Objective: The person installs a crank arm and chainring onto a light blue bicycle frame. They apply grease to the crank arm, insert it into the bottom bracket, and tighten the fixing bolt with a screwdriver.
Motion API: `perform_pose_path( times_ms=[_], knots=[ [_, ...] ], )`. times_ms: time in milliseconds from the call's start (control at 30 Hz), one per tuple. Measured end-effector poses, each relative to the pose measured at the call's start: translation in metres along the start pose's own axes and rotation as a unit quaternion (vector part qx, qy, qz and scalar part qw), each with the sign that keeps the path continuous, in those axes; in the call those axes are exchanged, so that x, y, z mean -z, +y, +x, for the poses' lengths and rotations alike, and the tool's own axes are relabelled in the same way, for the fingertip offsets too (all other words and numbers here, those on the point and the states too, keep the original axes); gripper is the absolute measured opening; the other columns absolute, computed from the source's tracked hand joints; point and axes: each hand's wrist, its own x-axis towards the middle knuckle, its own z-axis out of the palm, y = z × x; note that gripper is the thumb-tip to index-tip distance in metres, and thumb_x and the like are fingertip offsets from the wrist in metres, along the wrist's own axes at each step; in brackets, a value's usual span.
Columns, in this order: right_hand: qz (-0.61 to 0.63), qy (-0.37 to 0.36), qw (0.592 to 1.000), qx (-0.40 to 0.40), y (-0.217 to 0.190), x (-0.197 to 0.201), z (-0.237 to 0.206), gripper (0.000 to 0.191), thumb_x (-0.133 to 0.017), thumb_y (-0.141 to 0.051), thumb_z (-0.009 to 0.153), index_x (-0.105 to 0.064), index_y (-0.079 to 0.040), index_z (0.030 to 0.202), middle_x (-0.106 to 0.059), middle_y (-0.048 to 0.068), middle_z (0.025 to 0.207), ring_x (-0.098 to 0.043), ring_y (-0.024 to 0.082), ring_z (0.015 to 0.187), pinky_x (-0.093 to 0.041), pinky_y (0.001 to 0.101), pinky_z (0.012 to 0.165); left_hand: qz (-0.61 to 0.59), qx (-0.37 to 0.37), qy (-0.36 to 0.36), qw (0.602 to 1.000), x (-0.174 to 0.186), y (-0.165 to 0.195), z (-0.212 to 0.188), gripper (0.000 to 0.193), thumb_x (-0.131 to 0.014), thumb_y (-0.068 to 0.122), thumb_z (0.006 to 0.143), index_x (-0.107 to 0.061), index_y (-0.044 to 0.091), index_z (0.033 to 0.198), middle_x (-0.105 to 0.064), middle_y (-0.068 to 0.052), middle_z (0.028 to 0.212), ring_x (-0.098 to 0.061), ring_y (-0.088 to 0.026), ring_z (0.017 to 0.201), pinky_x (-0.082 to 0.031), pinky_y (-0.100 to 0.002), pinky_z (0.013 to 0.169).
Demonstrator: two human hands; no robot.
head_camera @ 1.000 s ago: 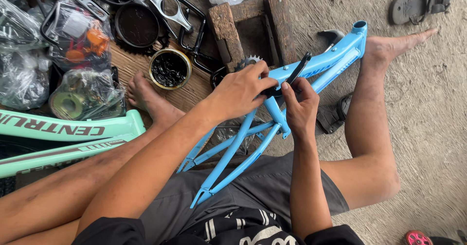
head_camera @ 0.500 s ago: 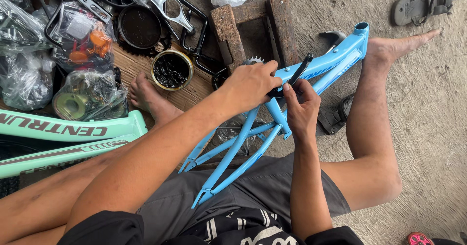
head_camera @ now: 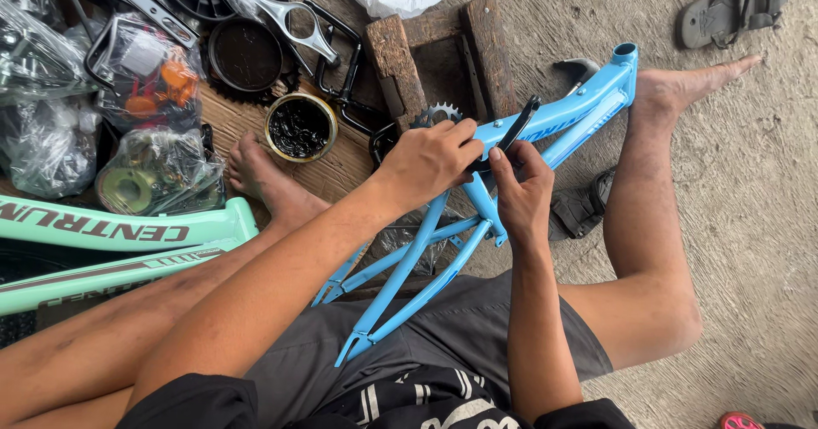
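Note:
A light blue bicycle frame [head_camera: 562, 122] lies across my lap, its head tube near my right foot. My left hand [head_camera: 426, 163] is closed over the frame's bottom bracket area, where a toothed chainring [head_camera: 436, 114] pokes out above my knuckles. My right hand [head_camera: 520, 192] grips the frame just beside it, the thumb pressing the base of a black crank arm [head_camera: 518, 126] that sticks up over the frame. What lies under my left palm is hidden.
A round tin of dark grease [head_camera: 300, 127] stands on a wooden board by my left foot [head_camera: 266, 182]. Bagged parts [head_camera: 158, 169], a silver crank [head_camera: 298, 27], wooden blocks [head_camera: 396, 54], a mint green frame [head_camera: 119, 229] and a grey sandal [head_camera: 733, 7] lie around on the concrete floor.
Both hands have stayed on the bottom bracket; my left hand has shifted slightly over it. The frame has not moved.

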Motion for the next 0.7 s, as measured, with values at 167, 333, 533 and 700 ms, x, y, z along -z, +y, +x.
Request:
perform_pose_path(
  times_ms=[167, 333, 533, 700],
  knots=[
    [-0.034, 0.01, 0.999, -0.02, 0.0, 0.001, -0.002, 0.023, -0.068, -0.02, 0.105, -0.066, 0.002, 0.099, -0.062, 0.0, 0.081, -0.053, 0.006, 0.075, -0.044, 0.0241, 0.065, 0.034, 0.033, 0.008, 0.999, -0.005, 0.011, -0.003, 0.019, -0.074, 0.012, 0.081, -0.064, 0.005, 0.095, -0.062, -0.008, 0.094, -0.067, -0.023, 0.08, -0.058, -0.035, 0.063],
    [0.002, 0.008, 1.0, -0.012, 0.001, -0.001, -0.001, 0.02, -0.067, -0.019, 0.103, -0.068, 0.001, 0.1, -0.067, 0.0, 0.085, -0.058, 0.005, 0.077, -0.047, 0.0225, 0.067, 0.088, 0.036, 0.076, 0.993, -0.015, 0.018, -0.006, 0.011, -0.069, 0.006, 0.086, -0.06, 0.005, 0.093, -0.061, -0.007, 0.096, -0.065, -0.022, 0.079, -0.057, -0.034, 0.065],
    [0.049, 0.011, 0.998, -0.029, 0.003, -0.005, -0.005, 0.021, -0.068, -0.019, 0.103, -0.066, 0.001, 0.1, -0.066, -0.001, 0.085, -0.057, 0.005, 0.077, -0.048, 0.0218, 0.066, 0.138, 0.042, 0.066, 0.987, -0.021, 0.024, -0.006, 0.011, -0.069, 0.008, 0.088, -0.059, 0.007, 0.091, -0.058, -0.006, 0.09, -0.064, -0.021, 0.077, -0.056, -0.035, 0.065],
    [0.072, 0.01, 0.997, -0.021, 0.011, -0.005, -0.006, 0.019, -0.067, -0.018, 0.102, -0.068, 0.001, 0.102, -0.067, -0.002, 0.088, -0.057, 0.004, 0.079, -0.047, 0.0208, 0.068, 0.039, 0.066, 0.058, 0.995, -0.011, 0.025, -0.004, 0.03, -0.079, 0.018, 0.076, -0.061, 0.006, 0.097, -0.058, -0.009, 0.099, -0.064, -0.027, 0.087, -0.057, -0.04, 0.068]
  ],
)
